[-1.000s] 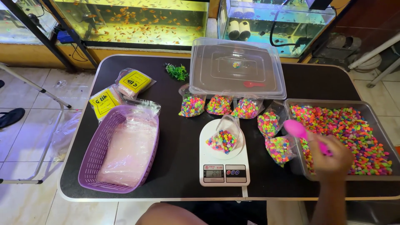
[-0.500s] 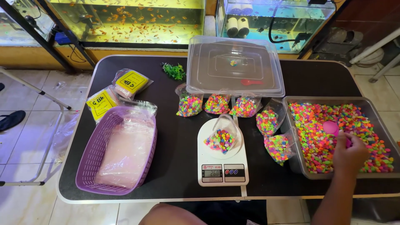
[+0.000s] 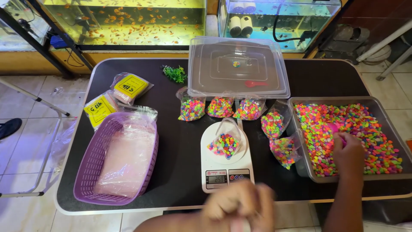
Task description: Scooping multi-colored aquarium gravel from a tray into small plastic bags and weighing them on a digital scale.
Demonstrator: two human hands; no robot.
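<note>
She's mid-scoop: right hand [image 3: 349, 152], at right of frame, grips a pink scoop [image 3: 334, 129] buried in the gravel tray [image 3: 300, 167]. The left hand [image 3: 240, 206], bottom centre, is blurred—grip unclear. Next calls for a steady carry to the bag [image 3: 225, 141] on the scale [image 3: 226, 174], centre frame.

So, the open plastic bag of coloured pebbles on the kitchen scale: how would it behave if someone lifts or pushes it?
The bag of pebbles is thin clear film, so it would probably sag and change shape when lifted. Its mouth stands open, so tipping it would likely spill stones onto the scale. Being only partly filled with stones, it is probably heavy at the bottom.
</note>
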